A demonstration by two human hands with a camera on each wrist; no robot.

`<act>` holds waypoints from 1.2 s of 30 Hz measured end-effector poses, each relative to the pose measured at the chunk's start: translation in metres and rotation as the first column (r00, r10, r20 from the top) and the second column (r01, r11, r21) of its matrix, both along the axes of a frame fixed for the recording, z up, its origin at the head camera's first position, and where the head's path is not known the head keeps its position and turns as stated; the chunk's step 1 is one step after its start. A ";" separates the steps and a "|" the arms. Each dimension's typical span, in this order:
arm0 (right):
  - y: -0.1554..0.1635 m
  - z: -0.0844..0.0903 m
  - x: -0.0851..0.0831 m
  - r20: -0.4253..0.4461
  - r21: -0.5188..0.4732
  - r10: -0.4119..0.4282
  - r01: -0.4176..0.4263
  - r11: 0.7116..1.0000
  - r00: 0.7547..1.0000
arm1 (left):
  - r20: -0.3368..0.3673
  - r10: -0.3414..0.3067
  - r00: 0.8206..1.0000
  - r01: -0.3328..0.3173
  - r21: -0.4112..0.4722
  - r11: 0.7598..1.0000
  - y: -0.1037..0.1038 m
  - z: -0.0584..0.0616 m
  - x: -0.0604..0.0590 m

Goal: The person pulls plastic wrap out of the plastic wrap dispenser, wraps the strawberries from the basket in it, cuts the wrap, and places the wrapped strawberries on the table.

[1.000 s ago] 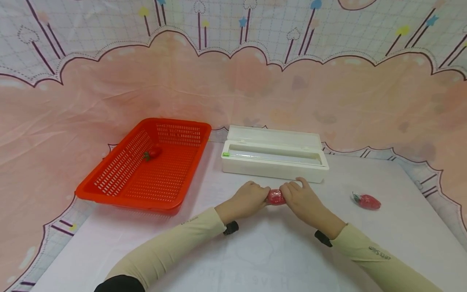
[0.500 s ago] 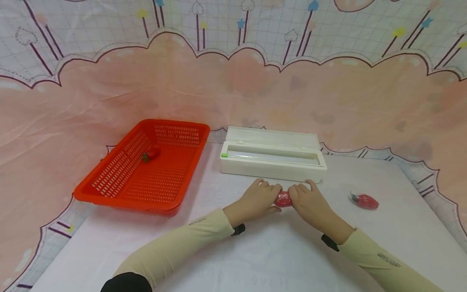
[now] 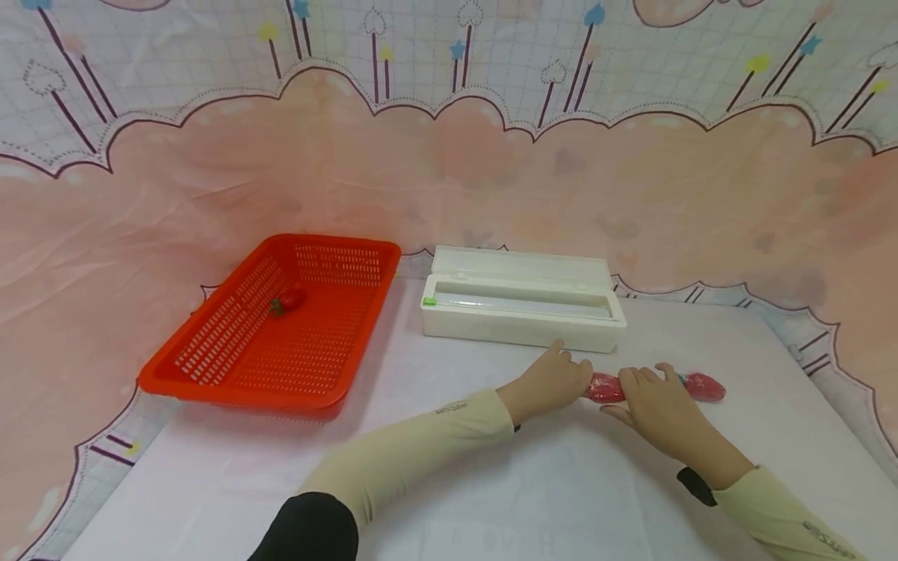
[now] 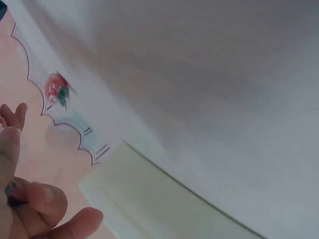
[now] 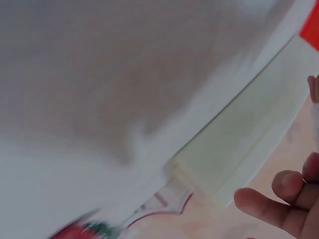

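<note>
In the head view, a red fruit in shiny clear film (image 3: 605, 388) lies between the two hands, its ends hidden by fingers. My left hand (image 3: 550, 382) pinches its left end, with one finger sticking up. The right hand (image 3: 659, 409) has curled fingers at the other end, while its thumb points out to the left, below the fruit. Just beyond the right hand rests a film-wrapped strawberry (image 3: 704, 387), partly covered by that hand. The left wrist view shows this strawberry (image 4: 56, 88) with green leaves. Right-hand fingers (image 5: 269, 204) appear in the right wrist view.
Behind the hands stands a white cling film dispenser (image 3: 522, 323), lid raised, with a green slider (image 3: 429, 301) at its left. An orange-red perforated basket (image 3: 161, 382) on the left holds a red fruit (image 3: 293, 297) with a green stem. A patterned cloth (image 3: 449, 179) hangs behind.
Both hands have moved right across the white table with the wrapped fruit, up to the other strawberry. The right thumb has come away from the fruit.
</note>
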State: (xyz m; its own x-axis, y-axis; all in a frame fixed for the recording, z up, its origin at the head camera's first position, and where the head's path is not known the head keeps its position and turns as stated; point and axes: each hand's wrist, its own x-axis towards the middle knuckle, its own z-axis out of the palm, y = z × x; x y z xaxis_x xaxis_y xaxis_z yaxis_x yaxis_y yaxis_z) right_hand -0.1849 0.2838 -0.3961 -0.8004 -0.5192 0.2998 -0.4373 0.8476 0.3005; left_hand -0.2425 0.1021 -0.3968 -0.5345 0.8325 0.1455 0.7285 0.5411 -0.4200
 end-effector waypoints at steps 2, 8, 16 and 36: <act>0.015 -0.004 0.001 -0.018 -0.020 0.013 -0.013 1.000 1.000 | 0.035 -0.009 0.999 0.009 -0.003 1.000 0.016 -0.002 -0.002; 0.063 -0.017 0.001 -0.113 -0.056 0.029 -0.036 0.998 0.993 | 0.218 -0.006 0.976 -0.004 0.042 0.999 0.062 -0.010 -0.004; 0.104 -0.027 0.009 0.020 -0.042 -0.069 0.070 0.997 0.997 | 0.253 0.012 0.967 -0.008 -0.016 1.000 0.107 -0.016 -0.002; 0.128 -0.011 0.003 0.471 -0.052 -0.282 0.346 0.937 0.836 | 0.492 0.099 0.865 -0.114 0.001 0.994 0.157 -0.024 0.004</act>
